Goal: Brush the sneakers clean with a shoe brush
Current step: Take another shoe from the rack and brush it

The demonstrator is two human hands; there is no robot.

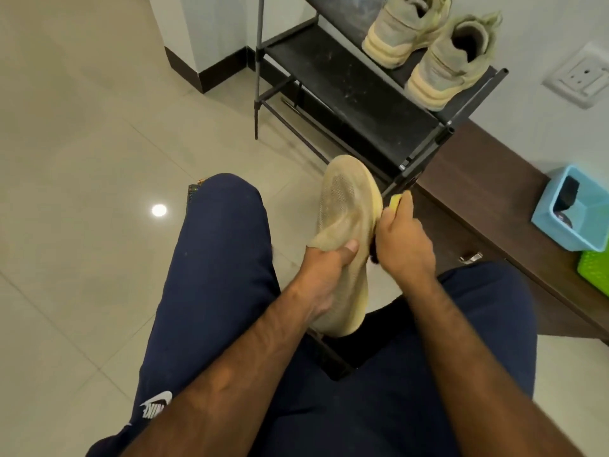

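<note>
A dusty beige knit sneaker (346, 206) is held up between my knees, toe pointing away. My left hand (324, 268) grips it at the collar, thumb pressed on the upper. My right hand (405, 239) grips a yellow-handled shoe brush (395, 201), whose dark bristles lie against the sneaker's right side by the sole edge. Most of the brush is hidden under my fingers.
A black shoe rack (346, 94) stands ahead with a pair of beige chunky sneakers (438, 51) on its top shelf. A brown low ledge (478, 192) runs on the right, bearing a blue bin (573, 209) and a green basket (594, 272). Pale tiled floor lies to the left.
</note>
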